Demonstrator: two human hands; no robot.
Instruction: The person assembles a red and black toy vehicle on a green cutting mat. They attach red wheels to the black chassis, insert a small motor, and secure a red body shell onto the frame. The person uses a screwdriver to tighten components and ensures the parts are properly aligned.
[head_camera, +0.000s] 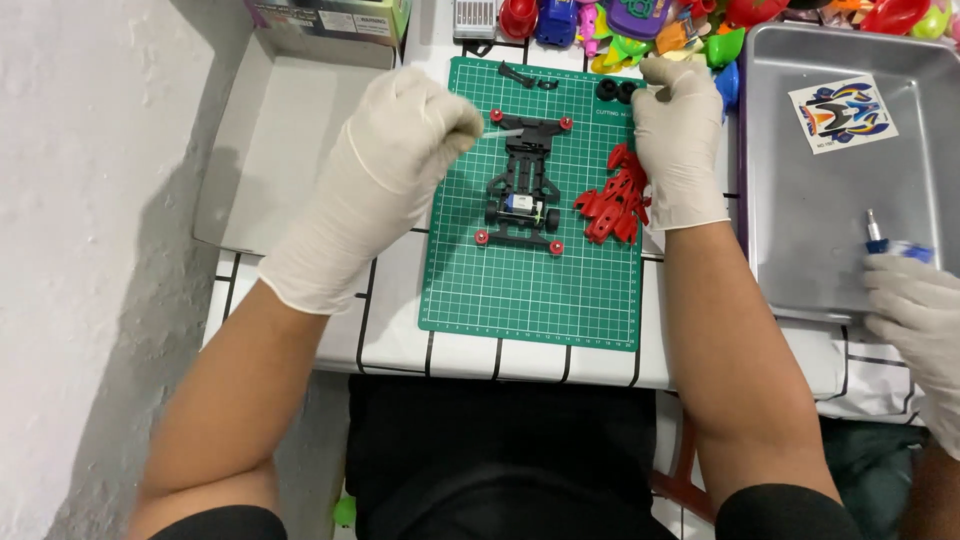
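At the far left an open grey box lid (262, 150) lies flat on the tabletop (400, 340), its edge just beside the gloved left hand (385, 165). That hand's grip is pinched together on a thin pale stick (505, 133), whose free tip reaches out over the green cutting mat (530, 290) and touches the front end of the black toy car chassis (523, 195). The chassis sits in the upper middle of the mat, small red rollers at its corners, with a wide stretch of bare mat below it toward the near edge. Just to its right, a red plastic parts frame (612, 205) lies at the mat's right border, touching the heel of the gloved right hand (680, 140). The right hand's grip is curled closed near two black tyres (616, 91) at the mat's top edge; whether it clamps anything small I cannot tell. Farther right stands a metal tray (800, 240) holding a sticker sheet (843, 112), and at the tray's right rim another person's gloved hand (915, 300) holds a blue-handled tool (890, 243).
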